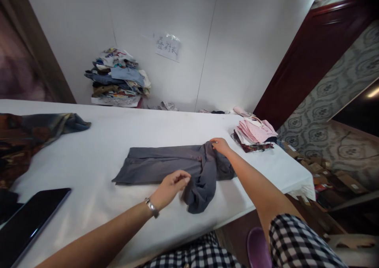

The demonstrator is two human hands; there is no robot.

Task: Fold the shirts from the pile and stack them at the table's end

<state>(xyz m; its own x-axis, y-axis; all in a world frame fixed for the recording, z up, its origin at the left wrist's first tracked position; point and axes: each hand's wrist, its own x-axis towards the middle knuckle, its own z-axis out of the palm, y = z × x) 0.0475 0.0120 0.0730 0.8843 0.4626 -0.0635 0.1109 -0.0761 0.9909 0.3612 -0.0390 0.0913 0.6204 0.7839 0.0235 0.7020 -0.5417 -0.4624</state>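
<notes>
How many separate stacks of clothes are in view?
2. A tall mixed-colour stack of folded clothes sits at the table's far edge by the wall; a lower stack topped with pink shirts sits at the right end. More may be hidden.

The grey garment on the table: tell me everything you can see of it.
The grey garment is plain, dark grey woven-looking cloth, folded into a long flat band lying across the white table. Its right end is bunched, with a loose part trailing toward the near table edge. The left hand pinches its near edge; the right hand grips the far edge at the bunched part.
</notes>
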